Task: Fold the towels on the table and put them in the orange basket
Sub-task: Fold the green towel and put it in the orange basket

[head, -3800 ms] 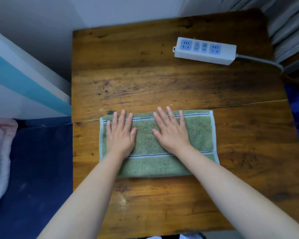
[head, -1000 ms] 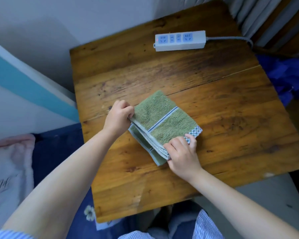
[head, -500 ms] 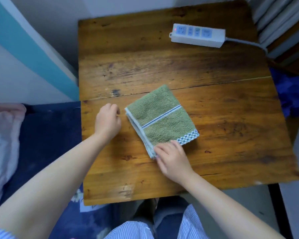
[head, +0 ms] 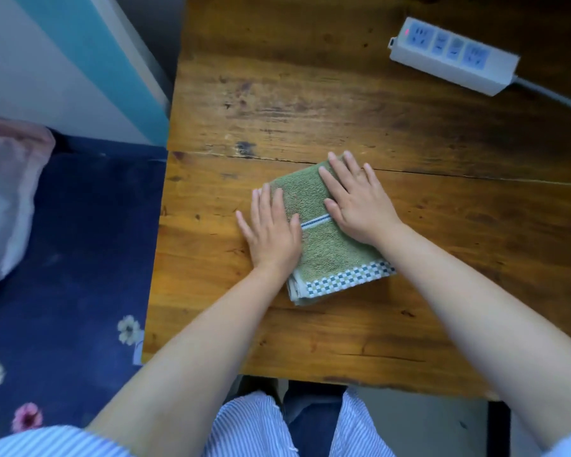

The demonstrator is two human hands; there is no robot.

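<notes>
Green terry towel (head: 327,255), folded into a compact, thick rectangle, lies tilted on the brown wooden worktop (head: 343,103) near its middle — the plain end points far and right, the end with a blue-and-white checked border points near. A narrow blue-and-white stripe crosses the towel between the two hands. Stacked layers show along the near left edge.

Left hand (head: 271,230) rests flat, palm down, over the towel's left edge; its fingers (head: 266,201) are straight and slightly apart, the outer ones lying on bare wood beside the cloth. Right hand (head: 356,201) presses flat on the far right part of the towel, fingers straight and spread, their tips reaching the far corner. Neither hand grips the cloth.

White power strip with pale blue sockets (head: 452,56) lies at the far right of the worktop, well apart from the towel — a red light shows at its far end, and a grey cable leaves it to the right.

Left of the worktop lies a dark blue cloth with flower print (head: 80,258). Blue-and-white striped clothing (head: 251,427) shows at the near edge.
</notes>
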